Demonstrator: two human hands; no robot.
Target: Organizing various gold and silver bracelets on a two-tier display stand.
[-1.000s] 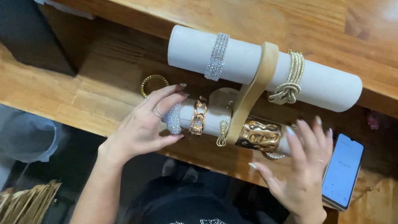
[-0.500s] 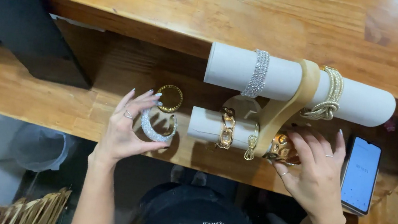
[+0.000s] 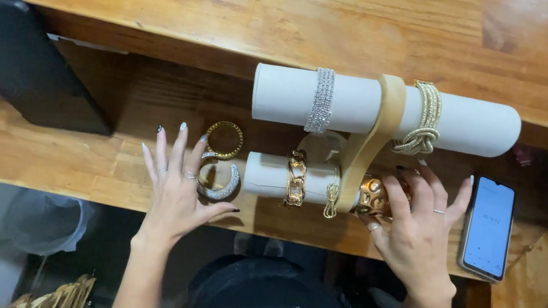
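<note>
Head view: left hand (image 3: 175, 191) fingers spread wide, flat, silver cuff (image 3: 220, 184) beside fingertips; right hand (image 3: 416, 224) fingers curled on gold bangle (image 3: 374, 196), lower roll (image 3: 271, 174).

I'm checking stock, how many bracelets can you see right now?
7. Upper roll: silver band, gold knot. Lower roll: gold chain, thin gold one, wide gold cuff under the right hand. Tabletop by the left hand: gold ring, silver cuff. More may be hidden.

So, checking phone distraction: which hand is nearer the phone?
Right. The right hand lies just left of the phone; the left hand is far across by the silver cuff.
</note>
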